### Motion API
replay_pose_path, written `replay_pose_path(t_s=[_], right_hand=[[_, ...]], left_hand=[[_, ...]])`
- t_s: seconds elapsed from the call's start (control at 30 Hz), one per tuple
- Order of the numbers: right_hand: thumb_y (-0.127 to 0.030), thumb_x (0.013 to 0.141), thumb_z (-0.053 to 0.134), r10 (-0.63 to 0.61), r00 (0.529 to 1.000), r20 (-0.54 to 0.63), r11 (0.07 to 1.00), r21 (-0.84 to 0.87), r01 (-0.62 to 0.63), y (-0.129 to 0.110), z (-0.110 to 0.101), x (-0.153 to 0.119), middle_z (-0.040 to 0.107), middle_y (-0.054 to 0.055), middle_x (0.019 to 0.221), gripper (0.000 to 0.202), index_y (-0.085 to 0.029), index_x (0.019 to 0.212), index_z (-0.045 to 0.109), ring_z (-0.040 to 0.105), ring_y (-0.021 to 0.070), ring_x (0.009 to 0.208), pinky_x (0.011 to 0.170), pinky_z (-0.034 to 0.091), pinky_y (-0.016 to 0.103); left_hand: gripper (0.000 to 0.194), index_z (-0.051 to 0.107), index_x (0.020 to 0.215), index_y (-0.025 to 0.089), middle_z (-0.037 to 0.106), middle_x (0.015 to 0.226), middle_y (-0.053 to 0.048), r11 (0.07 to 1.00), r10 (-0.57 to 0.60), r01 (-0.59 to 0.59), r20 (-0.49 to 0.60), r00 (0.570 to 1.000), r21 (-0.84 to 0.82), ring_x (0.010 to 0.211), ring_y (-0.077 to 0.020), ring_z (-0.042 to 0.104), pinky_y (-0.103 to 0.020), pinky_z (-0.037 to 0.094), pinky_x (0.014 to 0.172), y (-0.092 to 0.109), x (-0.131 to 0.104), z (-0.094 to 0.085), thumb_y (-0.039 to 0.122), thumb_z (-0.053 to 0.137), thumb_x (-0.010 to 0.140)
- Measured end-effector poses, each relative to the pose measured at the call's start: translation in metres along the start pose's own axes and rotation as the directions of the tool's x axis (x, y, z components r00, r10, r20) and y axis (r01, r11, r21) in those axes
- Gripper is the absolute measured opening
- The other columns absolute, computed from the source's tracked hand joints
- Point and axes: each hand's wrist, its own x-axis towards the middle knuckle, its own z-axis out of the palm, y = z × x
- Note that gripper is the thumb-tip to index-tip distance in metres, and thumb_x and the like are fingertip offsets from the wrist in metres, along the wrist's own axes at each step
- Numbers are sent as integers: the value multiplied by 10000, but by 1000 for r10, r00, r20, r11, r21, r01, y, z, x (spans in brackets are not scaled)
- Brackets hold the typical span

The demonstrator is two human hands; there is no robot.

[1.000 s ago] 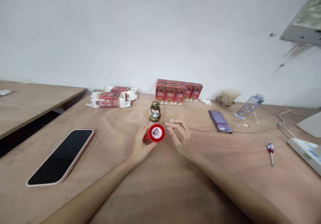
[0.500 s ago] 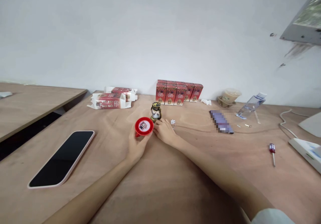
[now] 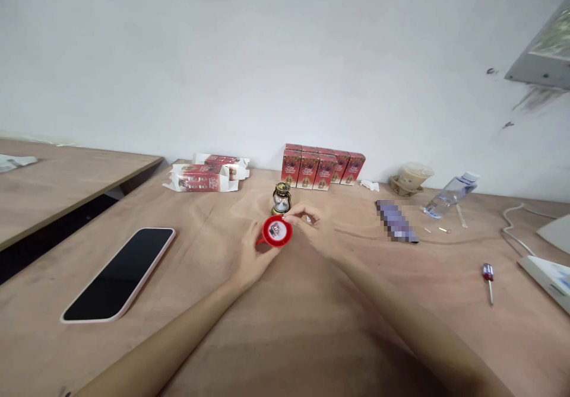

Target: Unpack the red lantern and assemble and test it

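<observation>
My left hand (image 3: 255, 259) is closed around a round red piece (image 3: 266, 237), which looks like the underside of a small lantern. Its open rim faces up at me, with a pale disc and a dark part showing inside. Thumb and fingers of my right hand (image 3: 314, 226) come together at the upper right of that rim; what they pinch there is too small to make out. Just behind stands a small bronze-coloured lantern (image 3: 281, 199), upright on the table, its foot partly covered by the red piece.
Red printed boxes (image 3: 307, 170) stand in rows by the wall. Opened boxes (image 3: 200, 178) lie left of them. A phone (image 3: 120, 275) is at left. To the right are a blurred purple object (image 3: 396, 221), a cup (image 3: 414, 177), a bottle (image 3: 449, 196) and a screwdriver (image 3: 488, 278).
My right hand has risen from the table beside the bronze-coloured lantern to the red piece's rim. The red piece has tilted a little in my left hand. The whole view has shifted slightly.
</observation>
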Motion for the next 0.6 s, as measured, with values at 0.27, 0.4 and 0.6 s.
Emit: replay_pose_path(t_s=[0.27,0.4,0.6], right_hand=[[-250,912,514,-331,920,212,843,-371,389,-15,-10,7,628,44,799,214,-192,782,674,573,144,754,689,469,290],[-220,899,531,-391,901,186,791,-432,433,-11,-8,1,650,48,789,171,-185,785,653,577,150,751,687,466,293],[-145,871,528,-510,831,224,658,-521,544,-12,-6,-9,693,79,851,116,-161,870,643,591,168,764,681,451,323]], left_hand=[[331,587,1045,181,593,959,-42,991,130,-130,69,989,-1,894,-193,593,-327,501,797,5,2,0,195,646,720],[353,587,1056,185,593,969,-45,990,142,-142,85,986,-4,907,-202,587,-335,498,803,3,2,1,186,640,708],[339,598,1018,180,587,950,-42,992,128,-127,95,987,-6,892,-207,579,-340,493,796,5,2,0,181,634,680]])
